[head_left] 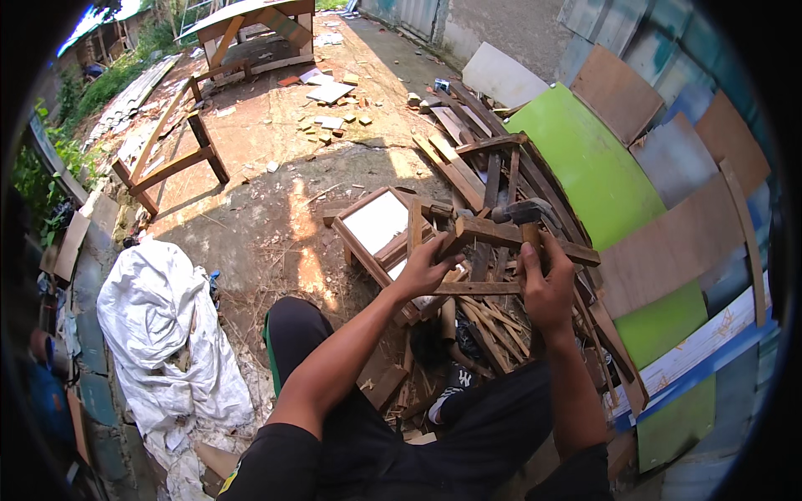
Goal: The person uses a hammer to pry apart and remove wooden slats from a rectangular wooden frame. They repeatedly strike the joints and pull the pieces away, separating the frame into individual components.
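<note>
My right hand [547, 288] is wrapped round the wooden handle of a claw hammer [525, 211]. The hammer's dark head lies across a brown wooden beam, close to the beam's top edge. My left hand [426, 271] grips a wooden frame [501, 233] near its left corner, with the fingers partly hidden behind the wood. That frame is made of rough brown bars joined together and is held up in front of my knees. Just beyond my left hand stands a wooden piece with white panels [376, 221].
Loose sticks and scrap wood [493, 326] lie around my foot. Old boards [455, 167] and green panels [585, 138] lean at the right. A white sack [167, 309] lies at the left. Farther off stand a bare wooden frame [175, 171] and a table [251, 33].
</note>
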Demonstrator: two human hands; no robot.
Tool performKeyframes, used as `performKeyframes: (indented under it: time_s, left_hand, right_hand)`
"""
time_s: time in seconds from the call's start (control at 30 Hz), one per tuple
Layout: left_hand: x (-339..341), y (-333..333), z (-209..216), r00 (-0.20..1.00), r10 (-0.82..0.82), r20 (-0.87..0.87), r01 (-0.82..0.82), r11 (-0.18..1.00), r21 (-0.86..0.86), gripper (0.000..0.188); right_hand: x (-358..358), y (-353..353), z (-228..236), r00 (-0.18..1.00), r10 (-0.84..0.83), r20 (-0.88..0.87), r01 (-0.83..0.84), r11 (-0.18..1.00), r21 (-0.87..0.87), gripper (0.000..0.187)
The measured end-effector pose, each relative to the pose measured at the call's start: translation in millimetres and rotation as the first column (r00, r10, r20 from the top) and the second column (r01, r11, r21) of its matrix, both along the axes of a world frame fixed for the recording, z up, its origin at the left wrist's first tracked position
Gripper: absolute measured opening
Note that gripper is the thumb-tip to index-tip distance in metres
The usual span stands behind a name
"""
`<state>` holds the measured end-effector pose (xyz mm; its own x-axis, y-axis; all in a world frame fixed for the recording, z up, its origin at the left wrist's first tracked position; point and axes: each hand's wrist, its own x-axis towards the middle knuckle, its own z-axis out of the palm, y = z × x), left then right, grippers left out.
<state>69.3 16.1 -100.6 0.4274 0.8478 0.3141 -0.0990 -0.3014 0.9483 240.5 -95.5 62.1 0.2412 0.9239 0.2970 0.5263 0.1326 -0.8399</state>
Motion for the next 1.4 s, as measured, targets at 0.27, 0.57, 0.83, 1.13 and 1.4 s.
performKeyframes:
  time_s: [0.27,0.57,0.83,1.13,1.4]
  left_hand:
    - [6,0,27,0.985,0.143,0.093,-0.149,0.987,0.06,0.033]
    - [3,12,33,0.984,0.177,-0.011,-0.177,0.984,-0.009,0.037]
    - [-1,15,33,0.978,0.204,-0.04,-0.205,0.979,-0.021,0.039]
    - [2,13,29,0.96,0.252,-0.123,-0.247,0.967,0.053,0.035]
    - [-6,8,43,0.915,0.231,-0.329,-0.235,0.972,0.028,0.041]
  right_hand:
    - [11,-7,-33,0.997,-0.054,-0.053,0.049,0.995,-0.092,0.028]
    - [12,1,-49,0.996,-0.009,-0.088,0.009,1.0,0.006,0.024]
    - [-3,3,-47,0.986,0.009,-0.166,-0.018,0.998,-0.054,0.032]
    - [-3,2,-52,0.997,0.059,-0.058,-0.051,0.99,0.13,0.026]
    - [0,-3,-49,0.994,-0.031,-0.103,0.045,0.989,0.142,0.021]
